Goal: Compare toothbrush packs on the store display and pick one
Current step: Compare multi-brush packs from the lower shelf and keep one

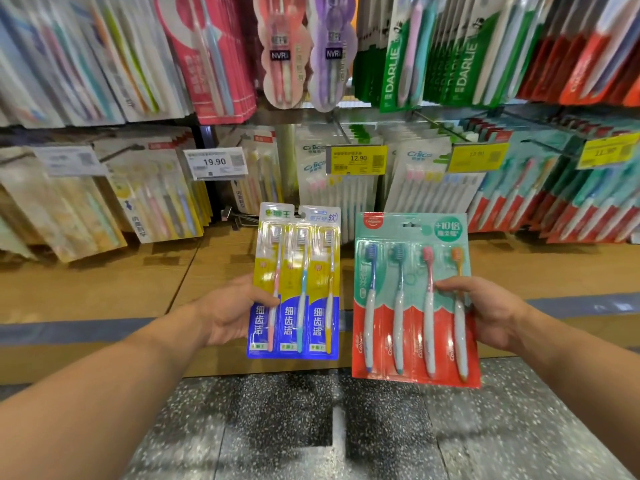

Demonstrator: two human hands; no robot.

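The left hand [228, 311] held the yellow-and-blue three-brush pack [298, 282] upright by its left edge, thumb clamped over the front. Just beside it, the right hand [491, 311] pinched the red-and-teal four-brush pack [412, 306] by its right edge, before the store display [346, 81].

Both forearms reached in from the lower corners toward mid-frame; the left hand [231, 311] and right hand [491, 311] each pinched, thumbs forward.
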